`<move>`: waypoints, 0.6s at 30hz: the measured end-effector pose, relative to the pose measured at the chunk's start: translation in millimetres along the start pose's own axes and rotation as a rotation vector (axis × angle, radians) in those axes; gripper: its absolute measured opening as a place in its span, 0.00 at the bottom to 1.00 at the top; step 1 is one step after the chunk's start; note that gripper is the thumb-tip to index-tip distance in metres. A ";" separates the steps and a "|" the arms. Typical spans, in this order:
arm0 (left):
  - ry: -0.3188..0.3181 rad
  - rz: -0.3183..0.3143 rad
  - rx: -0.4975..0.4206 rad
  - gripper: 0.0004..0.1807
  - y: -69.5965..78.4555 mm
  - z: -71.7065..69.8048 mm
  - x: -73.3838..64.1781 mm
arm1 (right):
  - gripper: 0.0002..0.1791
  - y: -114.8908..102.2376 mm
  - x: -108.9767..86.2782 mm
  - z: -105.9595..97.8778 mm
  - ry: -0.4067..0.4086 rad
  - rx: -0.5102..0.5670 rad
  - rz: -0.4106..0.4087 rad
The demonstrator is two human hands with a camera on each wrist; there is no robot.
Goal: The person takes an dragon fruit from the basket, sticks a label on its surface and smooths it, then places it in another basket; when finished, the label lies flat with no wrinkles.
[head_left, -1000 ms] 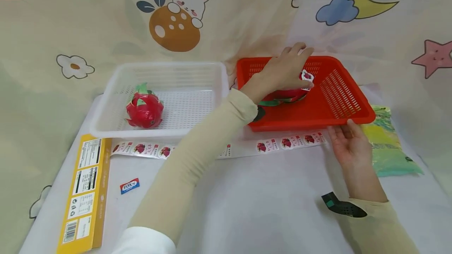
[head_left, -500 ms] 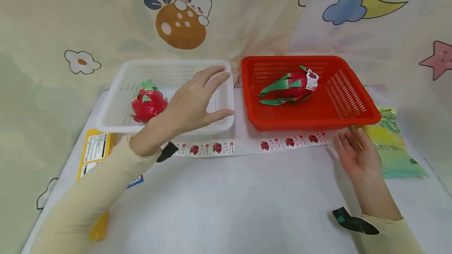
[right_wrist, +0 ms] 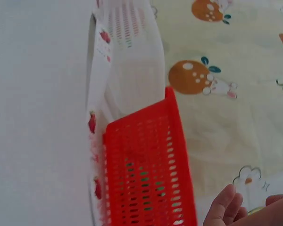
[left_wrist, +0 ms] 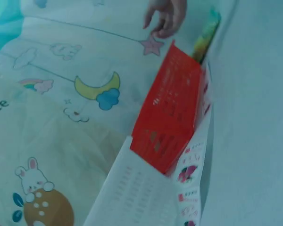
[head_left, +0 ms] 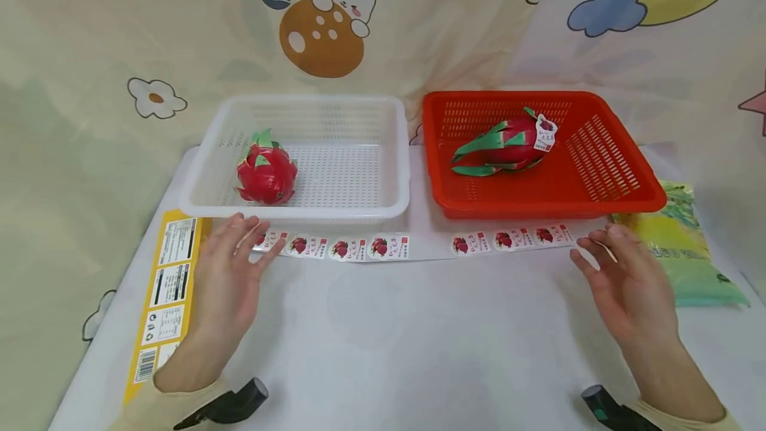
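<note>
In the head view my left hand (head_left: 230, 278) is over the yellow box (head_left: 173, 285), with its fingers loosely spread below the white basket (head_left: 299, 211). Nothing is held in it. My right hand (head_left: 634, 291) has relaxed, slightly bent fingers near the front right corner of the red basket (head_left: 550, 207), and it is free of any object. A red dragon fruit (head_left: 267, 177) with green tips sits in the white basket. Inside the red basket, a longer dragon fruit (head_left: 509, 143) carries a white sticker (head_left: 545, 133) on its right end.
A strip of dragon fruit stickers (head_left: 389, 247) lies along the front of both baskets, with a bare stretch of backing in its middle. The green and yellow packet (head_left: 688, 251) lies at the right, partly behind my right hand. Patterned cloth (head_left: 467, 32) hangs behind the baskets.
My left hand has left the red basket and the stickered dragon fruit, moving left and back towards me. My right hand has come slightly away from the red basket's rim.
</note>
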State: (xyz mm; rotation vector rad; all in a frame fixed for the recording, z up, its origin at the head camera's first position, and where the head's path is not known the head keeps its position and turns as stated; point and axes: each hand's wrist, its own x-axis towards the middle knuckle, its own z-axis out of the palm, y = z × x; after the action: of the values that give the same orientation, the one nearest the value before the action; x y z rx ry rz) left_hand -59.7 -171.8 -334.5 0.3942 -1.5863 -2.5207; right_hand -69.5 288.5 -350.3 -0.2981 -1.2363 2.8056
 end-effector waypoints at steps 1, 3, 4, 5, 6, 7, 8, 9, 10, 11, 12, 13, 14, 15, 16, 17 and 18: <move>0.015 -0.086 -0.087 0.23 -1.0 -1.5 0.2 | 0.13 0.8 -2.0 12.6 -0.030 -0.060 -0.047; 0.028 -0.221 -0.223 0.23 -3.8 -3.7 3.1 | 0.14 3.9 -5.3 40.6 -0.104 -0.202 -0.156; 0.026 -0.267 -0.265 0.23 -5.1 -3.3 5.3 | 0.15 5.5 -6.1 55.4 -0.145 -0.286 -0.209; 0.026 -0.297 -0.301 0.23 -6.3 -2.5 8.3 | 0.16 7.4 -6.0 71.3 -0.186 -0.369 -0.258; 0.026 -0.306 -0.324 0.23 -7.6 -1.0 11.5 | 0.17 9.4 -4.7 87.6 -0.235 -0.449 -0.302; 0.017 -0.305 -0.343 0.24 -8.5 0.9 14.6 | 0.18 11.4 -2.4 104.4 -0.288 -0.535 -0.336; 0.010 -0.300 -0.361 0.25 -9.4 3.2 17.2 | 0.19 13.7 1.4 121.4 -0.348 -0.635 -0.367; 0.002 -0.291 -0.377 0.27 -10.1 5.6 19.5 | 0.19 16.1 6.3 138.6 -0.411 -0.729 -0.390; -0.004 -0.283 -0.396 0.28 -10.7 8.4 21.5 | 0.20 19.0 12.9 155.8 -0.476 -0.823 -0.407; -0.006 -0.276 -0.419 0.29 -11.5 11.0 23.7 | 0.22 22.8 20.5 173.3 -0.539 -0.916 -0.420; -0.009 -0.268 -0.435 0.29 -12.1 13.6 25.5 | 0.24 27.2 28.8 190.2 -0.603 -1.006 -0.428; -0.010 -0.260 -0.449 0.30 -12.5 16.0 27.1 | 0.26 32.3 37.6 207.2 -0.657 -1.106 -0.432; -0.003 -0.255 -0.462 0.29 -12.9 18.2 28.5 | 0.29 38.5 46.7 223.4 -0.719 -1.189 -0.433; 0.006 -0.252 -0.471 0.29 -13.2 20.0 29.8 | 0.31 45.4 56.2 238.8 -0.780 -1.254 -0.432; 0.015 -0.250 -0.479 0.28 -13.5 21.4 31.0 | 0.34 52.7 65.1 253.3 -0.839 -1.329 -0.434; 0.026 -0.250 -0.485 0.28 -13.6 22.5 31.9 | 0.36 60.6 73.5 266.4 -0.893 -1.397 -0.433; 0.036 -0.251 -0.483 0.28 -14.0 23.4 32.5 | 0.37 68.7 81.8 278.2 -0.944 -1.454 -0.431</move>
State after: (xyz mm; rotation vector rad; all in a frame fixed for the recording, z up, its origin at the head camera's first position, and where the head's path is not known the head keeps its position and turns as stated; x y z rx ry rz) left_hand -97.3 -153.8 -342.2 0.5950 -0.9096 -2.9412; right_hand -203.9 51.4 -229.8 1.1899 -2.7647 1.1272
